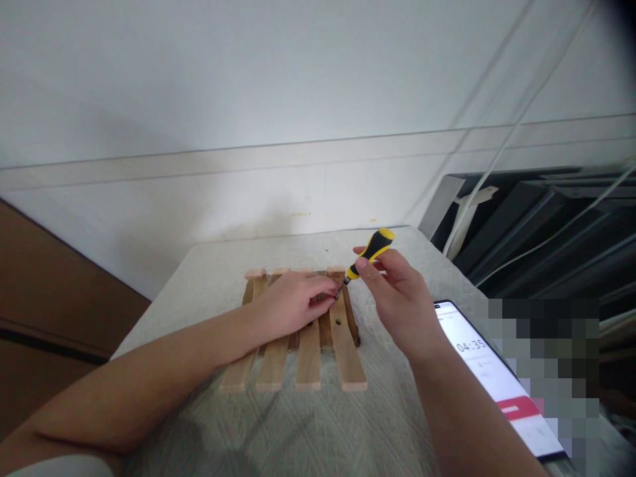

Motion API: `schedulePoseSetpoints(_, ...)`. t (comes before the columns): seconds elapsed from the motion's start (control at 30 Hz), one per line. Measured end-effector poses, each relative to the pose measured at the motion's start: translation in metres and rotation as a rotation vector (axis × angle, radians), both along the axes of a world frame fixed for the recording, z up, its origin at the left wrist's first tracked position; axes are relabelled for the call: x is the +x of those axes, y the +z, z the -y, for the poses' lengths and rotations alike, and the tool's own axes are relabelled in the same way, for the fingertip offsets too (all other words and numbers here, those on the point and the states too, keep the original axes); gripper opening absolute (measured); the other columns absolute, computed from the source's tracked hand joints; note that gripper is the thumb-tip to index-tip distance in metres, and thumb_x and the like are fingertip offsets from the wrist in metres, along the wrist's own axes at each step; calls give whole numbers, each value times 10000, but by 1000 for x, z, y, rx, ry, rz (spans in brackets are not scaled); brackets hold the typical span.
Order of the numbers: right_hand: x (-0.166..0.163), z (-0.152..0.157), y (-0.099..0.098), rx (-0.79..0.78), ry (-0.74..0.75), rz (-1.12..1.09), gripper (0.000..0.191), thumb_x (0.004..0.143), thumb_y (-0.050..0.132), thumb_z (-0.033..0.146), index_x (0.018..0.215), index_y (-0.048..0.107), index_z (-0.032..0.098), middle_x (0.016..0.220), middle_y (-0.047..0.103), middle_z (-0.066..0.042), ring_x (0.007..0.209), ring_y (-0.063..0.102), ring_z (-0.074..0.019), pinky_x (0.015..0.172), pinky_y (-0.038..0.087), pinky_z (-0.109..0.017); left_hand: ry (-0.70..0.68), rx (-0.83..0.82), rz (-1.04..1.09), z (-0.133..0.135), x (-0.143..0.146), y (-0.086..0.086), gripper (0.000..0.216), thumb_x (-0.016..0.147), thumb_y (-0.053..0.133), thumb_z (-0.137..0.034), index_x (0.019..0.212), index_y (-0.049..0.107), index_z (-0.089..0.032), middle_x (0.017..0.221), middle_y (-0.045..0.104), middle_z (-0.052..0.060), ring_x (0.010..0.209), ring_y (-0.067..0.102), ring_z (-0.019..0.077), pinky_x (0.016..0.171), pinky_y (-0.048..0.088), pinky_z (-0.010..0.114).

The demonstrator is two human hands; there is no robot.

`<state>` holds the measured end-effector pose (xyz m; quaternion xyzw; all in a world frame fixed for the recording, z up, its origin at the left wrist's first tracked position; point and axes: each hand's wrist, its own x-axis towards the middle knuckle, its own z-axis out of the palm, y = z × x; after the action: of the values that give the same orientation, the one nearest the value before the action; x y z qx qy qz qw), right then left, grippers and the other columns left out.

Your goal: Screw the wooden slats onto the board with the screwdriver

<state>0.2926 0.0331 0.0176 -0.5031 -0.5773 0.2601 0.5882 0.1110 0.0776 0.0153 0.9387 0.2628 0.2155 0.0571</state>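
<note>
A small slatted wooden rack (308,364) lies on the cloth-covered table, with several pale slats across darker crosspieces. My right hand (400,295) grips a black and yellow screwdriver (375,246) by its handle, tilted so its tip points down and left at the rightmost slat. Across the other slats rests my left hand (293,298), its thumb and fingertips pinched together right by the screwdriver's tip. Whatever those fingertips hold is too small and hidden to make out. A dark hole shows in the rightmost slat just below the tip.
A phone (477,371) with a lit timer screen lies on the table to the right, close to my right forearm. Dark panels (536,232) and a white cable stand beyond the table's right edge. A pale wall (248,192) rises behind the table.
</note>
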Motion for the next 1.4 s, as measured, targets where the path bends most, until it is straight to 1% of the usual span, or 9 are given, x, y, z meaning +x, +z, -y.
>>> schedulePoseSetpoints(0.2, -2, 4, 3, -32, 28, -141, 267, 865, 529, 355, 1031, 682, 211, 1080, 689, -58, 902, 607, -182, 811, 461, -354, -16, -14, 7, -1, -1, -1, 111, 890, 546, -194, 946, 640, -177, 889, 716, 17, 786, 661, 149, 708, 493, 260)
schedulePoseSetpoints(0.33, -1, 0, -2, -65, 43, -92, 355, 847, 572, 455, 1089, 656, 209, 954, 702, -58, 819, 618, -183, 731, 472, -347, -14, -25, -8, -1, -1, -1, 110, 891, 548, -200, 944, 641, -174, 873, 709, 23, 786, 658, 154, 710, 489, 265)
schedulePoseSetpoints(0.57, -2, -5, -6, -98, -20, -64, 345, 772, 654, 491, 944, 651, 192, 699, 639, -7, 591, 577, -139, 570, 458, -297, 8, -34, -35, 1, 1, 4, 105, 892, 567, -225, 936, 641, -165, 877, 699, 35, 807, 646, 169, 726, 486, 281)
schedulePoseSetpoints(0.73, -8, 3, -1, -38, 37, 0, 308, 823, 613, 436, 1004, 653, 190, 773, 667, -34, 639, 609, -149, 591, 492, -303, -3, -53, -85, 1, 1, 4, 188, 947, 484, -254, 907, 634, -148, 873, 687, 55, 843, 638, 188, 750, 493, 306)
schedulePoseSetpoints(0.87, -12, 6, -1, 27, 129, 50, 236, 863, 563, 362, 1008, 653, 200, 952, 688, -73, 817, 650, -182, 716, 531, -336, -7, -39, -65, -1, 1, 1, 187, 951, 474, -242, 956, 644, -163, 944, 704, 53, 875, 649, 179, 794, 501, 316)
schedulePoseSetpoints(0.93, -13, 6, -2, 32, 141, 53, 237, 864, 555, 341, 1038, 640, 205, 974, 693, -76, 853, 657, -190, 755, 537, -352, -13, -45, -60, -2, 1, 0, 167, 941, 494, -231, 968, 646, -168, 958, 707, 47, 884, 651, 177, 806, 503, 315)
schedulePoseSetpoints(1.13, -14, 4, 0, -13, 41, 72, 241, 794, 640, 374, 943, 605, 188, 856, 679, -62, 684, 629, -170, 643, 526, -338, -10, -29, -73, -1, 2, 2, 129, 914, 544, -220, 955, 649, -157, 971, 697, 58, 916, 645, 190, 816, 511, 321)
schedulePoseSetpoints(1.3, -17, 3, -5, -12, 25, 60, 266, 771, 673, 394, 908, 559, 198, 857, 647, -49, 695, 606, -164, 625, 507, -324, -25, -8, -59, 0, 3, 3, 165, 934, 504, -207, 952, 657, -150, 977, 687, 70, 910, 650, 184, 796, 521, 308)
schedulePoseSetpoints(1.4, -17, 5, -5, 26, 30, 116, 250, 804, 638, 399, 934, 582, 193, 895, 650, -64, 742, 608, -177, 644, 500, -333, -36, -19, -43, 0, 4, 4, 183, 939, 490, -206, 982, 658, -147, 1030, 685, 79, 958, 644, 194, 835, 520, 317)
